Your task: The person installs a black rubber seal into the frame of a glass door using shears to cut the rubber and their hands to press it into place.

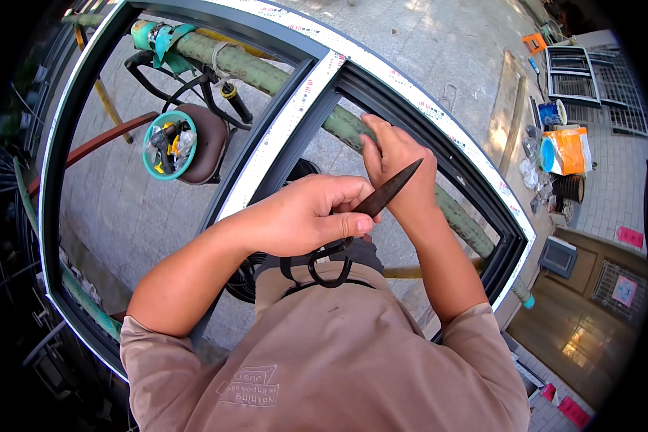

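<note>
In front of my chest, my left hand (313, 216) grips a pair of dark metal scissors (390, 189) around its blades. The blade tips point up and to the right, and the black looped handles hang below the hand. My right hand (402, 160) is just beyond the blades, its fingers stretched forward and nothing visible in them. Its fingertips are over the inner edge of a large dark grey window frame (371, 86) faced with white printed film. Whether the right hand touches the frame or the scissors, I cannot tell.
A worn green pole (266, 75) runs beneath the frame. At the left, a turquoise basin (167, 173) of tools sits on a brown chair (207, 133). Smaller framed panels (573, 75), an orange bag (570, 151) and a brown door (579, 306) are at the right.
</note>
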A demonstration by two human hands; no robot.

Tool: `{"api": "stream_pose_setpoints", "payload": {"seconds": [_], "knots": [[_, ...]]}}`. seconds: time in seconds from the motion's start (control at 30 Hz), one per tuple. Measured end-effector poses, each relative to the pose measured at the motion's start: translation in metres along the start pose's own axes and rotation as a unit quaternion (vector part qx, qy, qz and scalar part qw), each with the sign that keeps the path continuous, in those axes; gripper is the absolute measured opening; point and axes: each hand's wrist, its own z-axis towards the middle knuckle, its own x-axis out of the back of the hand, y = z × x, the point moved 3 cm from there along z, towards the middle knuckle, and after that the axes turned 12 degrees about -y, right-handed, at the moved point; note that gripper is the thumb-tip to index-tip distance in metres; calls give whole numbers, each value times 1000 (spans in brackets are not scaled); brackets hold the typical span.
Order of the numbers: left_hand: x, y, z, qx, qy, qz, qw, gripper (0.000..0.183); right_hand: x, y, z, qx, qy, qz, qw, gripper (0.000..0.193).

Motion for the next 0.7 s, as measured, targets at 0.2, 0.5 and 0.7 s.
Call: {"api": "stream_pose_setpoints", "payload": {"seconds": [0.2, 0.5, 0.7], "knots": [[-1, 7, -1, -18, -2, 49, 999, 18, -32, 7, 41, 20, 62, -105, 992, 6], [3, 3, -6, -2, 6, 48, 999, 21, -33, 15, 41, 52, 52, -186, 980, 20], [5, 8, -5, 24, 3, 116, 993, 22, -16, 26, 19, 34, 40, -215, 975, 20]]}}
